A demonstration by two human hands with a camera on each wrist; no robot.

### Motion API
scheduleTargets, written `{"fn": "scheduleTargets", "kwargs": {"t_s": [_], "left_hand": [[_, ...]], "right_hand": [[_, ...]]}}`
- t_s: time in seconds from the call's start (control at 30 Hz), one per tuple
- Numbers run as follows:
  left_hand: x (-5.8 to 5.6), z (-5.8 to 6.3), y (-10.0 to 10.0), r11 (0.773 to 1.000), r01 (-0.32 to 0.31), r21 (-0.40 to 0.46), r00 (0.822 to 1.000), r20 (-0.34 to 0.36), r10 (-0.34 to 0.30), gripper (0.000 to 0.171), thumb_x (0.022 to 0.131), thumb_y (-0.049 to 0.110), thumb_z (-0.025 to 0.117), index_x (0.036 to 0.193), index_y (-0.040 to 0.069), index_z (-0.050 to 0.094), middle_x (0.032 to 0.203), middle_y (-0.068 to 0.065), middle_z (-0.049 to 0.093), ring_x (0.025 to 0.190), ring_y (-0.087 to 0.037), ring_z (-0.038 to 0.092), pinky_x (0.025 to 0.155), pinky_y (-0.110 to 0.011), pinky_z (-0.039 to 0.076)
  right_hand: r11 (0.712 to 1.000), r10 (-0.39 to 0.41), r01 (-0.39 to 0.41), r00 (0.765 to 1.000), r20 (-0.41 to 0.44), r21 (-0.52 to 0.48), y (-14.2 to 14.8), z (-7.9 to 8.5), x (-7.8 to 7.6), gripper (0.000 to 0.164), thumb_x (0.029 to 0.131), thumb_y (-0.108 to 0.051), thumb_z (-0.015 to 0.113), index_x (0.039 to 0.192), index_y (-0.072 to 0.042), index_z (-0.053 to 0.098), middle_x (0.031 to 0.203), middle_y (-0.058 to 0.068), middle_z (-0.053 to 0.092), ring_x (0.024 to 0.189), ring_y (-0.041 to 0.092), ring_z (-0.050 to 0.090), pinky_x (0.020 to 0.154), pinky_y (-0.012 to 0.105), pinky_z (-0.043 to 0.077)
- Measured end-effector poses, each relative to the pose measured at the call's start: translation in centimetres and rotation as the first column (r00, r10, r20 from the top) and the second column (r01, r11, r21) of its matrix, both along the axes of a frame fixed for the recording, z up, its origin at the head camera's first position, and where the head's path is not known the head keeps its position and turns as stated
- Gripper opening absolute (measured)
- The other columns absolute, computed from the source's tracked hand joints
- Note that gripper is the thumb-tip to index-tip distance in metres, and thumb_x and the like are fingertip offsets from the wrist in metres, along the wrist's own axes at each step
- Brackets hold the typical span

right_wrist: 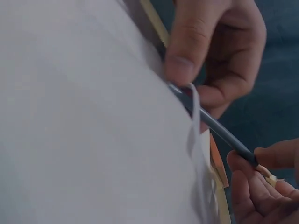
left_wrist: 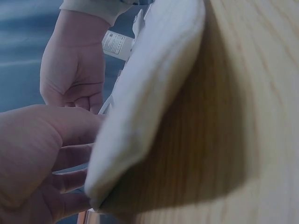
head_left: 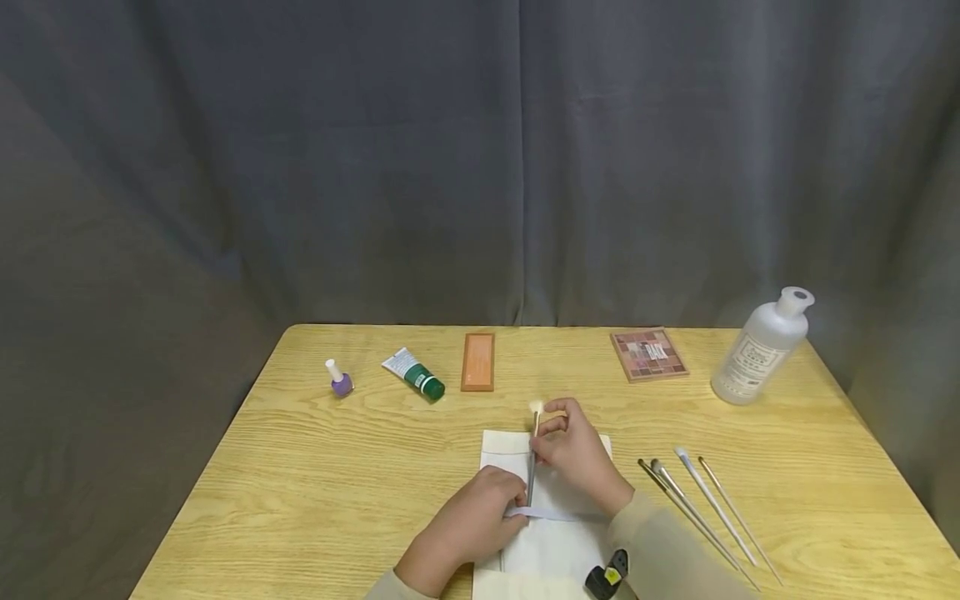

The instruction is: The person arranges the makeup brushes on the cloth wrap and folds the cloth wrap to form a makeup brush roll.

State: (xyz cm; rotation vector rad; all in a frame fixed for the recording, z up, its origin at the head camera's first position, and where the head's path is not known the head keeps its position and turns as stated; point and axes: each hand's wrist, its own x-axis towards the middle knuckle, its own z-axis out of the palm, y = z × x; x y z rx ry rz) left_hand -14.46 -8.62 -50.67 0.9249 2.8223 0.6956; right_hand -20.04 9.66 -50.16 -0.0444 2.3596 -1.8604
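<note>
A white fabric brush roll (head_left: 551,546) lies at the table's front, with a narrow white band (head_left: 566,516) across it. My right hand (head_left: 576,454) pinches a makeup brush (head_left: 532,477) just below its pale bristles. The brush's dark handle points toward me and runs under the band, as the right wrist view shows. My left hand (head_left: 480,515) pinches the band beside the handle's lower end, its thumb (right_wrist: 181,70) close against the handle. In the left wrist view, the raised edge of the roll (left_wrist: 149,93) hides part of the left fingertips.
Several loose brushes (head_left: 705,508) lie right of the roll. Farther back are a purple nail polish bottle (head_left: 341,383), a green-and-white tube (head_left: 416,375), an orange case (head_left: 477,362), an eyeshadow palette (head_left: 649,355) and a translucent bottle (head_left: 759,354). A dark curtain hangs behind the table.
</note>
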Motion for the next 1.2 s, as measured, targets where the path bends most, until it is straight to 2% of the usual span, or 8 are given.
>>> {"fn": "scheduleTargets", "kwargs": {"t_s": [0.1, 0.33, 0.53, 0.8, 0.93, 1.1, 1.2], "left_hand": [[-0.1, -0.1, 0.0, 1.0, -0.004, -0.001, 1.0, 0.013, 0.004, 0.011, 0.089, 0.018, 0.075, 0.084, 0.021, 0.065, 0.091, 0.013, 0.063, 0.101, -0.01, 0.057, 0.089, -0.028, 0.048], [-0.1, 0.2, 0.0, 1.0, 0.01, 0.011, 1.0, 0.001, -0.01, 0.012, 0.088, 0.018, 0.075, 0.083, 0.019, 0.065, 0.088, 0.012, 0.063, 0.099, -0.011, 0.056, 0.088, -0.028, 0.048], [0.0, 0.2, 0.0, 1.0, 0.015, 0.023, 1.0, -0.01, -0.015, 0.013, 0.087, 0.015, 0.075, 0.082, 0.019, 0.063, 0.087, 0.012, 0.062, 0.097, -0.011, 0.056, 0.087, -0.027, 0.048], [-0.1, 0.2, 0.0, 1.0, -0.008, 0.008, 1.0, 0.018, 0.008, 0.009, 0.088, 0.017, 0.074, 0.086, 0.019, 0.066, 0.095, 0.011, 0.065, 0.102, -0.011, 0.056, 0.09, -0.029, 0.048], [-0.1, 0.2, 0.0, 1.0, -0.016, 0.002, 1.0, 0.023, 0.016, 0.009, 0.089, 0.017, 0.074, 0.085, 0.018, 0.066, 0.098, 0.01, 0.066, 0.103, -0.011, 0.056, 0.092, -0.029, 0.048], [0.0, 0.2, 0.1, 1.0, -0.027, 0.001, 0.999, 0.028, 0.027, 0.012, 0.089, 0.017, 0.075, 0.083, 0.019, 0.065, 0.095, 0.011, 0.066, 0.101, -0.011, 0.056, 0.09, -0.03, 0.049], [0.0, 0.2, 0.2, 1.0, -0.029, 0.011, 0.999, 0.03, 0.029, 0.014, 0.088, 0.017, 0.076, 0.082, 0.02, 0.064, 0.093, 0.012, 0.065, 0.1, -0.011, 0.056, 0.089, -0.03, 0.049]], "right_hand": [[0.999, 0.023, -0.022, 0.999, -0.03, 0.042, 0.0, -0.3, 0.5, 0.046, 0.087, 0.006, 0.07, 0.126, -0.004, 0.048, 0.094, 0.01, 0.063, 0.066, 0.017, 0.064, 0.058, 0.026, 0.053], [0.978, 0.148, -0.131, 0.985, -0.095, 0.162, 0.1, -1.0, 1.6, 0.028, 0.088, 0.005, 0.069, 0.114, -0.005, 0.066, 0.092, 0.005, 0.062, 0.067, 0.013, 0.064, 0.058, 0.026, 0.052], [0.967, 0.192, -0.177, 0.979, -0.065, 0.182, 0.3, -0.8, 2.2, 0.037, 0.087, 0.006, 0.067, 0.123, -0.002, 0.063, 0.09, 0.006, 0.06, 0.066, 0.013, 0.063, 0.056, 0.025, 0.05], [0.944, 0.183, -0.148, 0.978, -0.095, 0.294, 0.2, -0.8, 2.5, 0.05, 0.083, 0.002, 0.072, 0.131, -0.004, 0.063, 0.121, 0.017, 0.063, 0.054, 0.007, 0.056, 0.049, 0.022, 0.044], [0.941, 0.198, -0.159, 0.974, -0.107, 0.299, 0.2, -0.9, 2.6, 0.045, 0.083, 0.0, 0.073, 0.128, -0.003, 0.066, 0.113, 0.013, 0.068, 0.06, 0.008, 0.06, 0.052, 0.023, 0.046], [0.931, 0.226, -0.176, 0.966, -0.127, 0.32, 0.1, -1.1, 2.9, 0.025, 0.089, -0.006, 0.07, 0.115, -0.004, 0.073, 0.091, 0.002, 0.073, 0.076, 0.011, 0.064, 0.063, 0.024, 0.051], [0.928, 0.234, -0.18, 0.963, -0.134, 0.326, 0.2, -1.1, 3.1, 0.019, 0.091, -0.006, 0.069, 0.11, -0.005, 0.074, 0.078, -0.003, 0.069, 0.067, 0.008, 0.06, 0.059, 0.023, 0.048]]}}
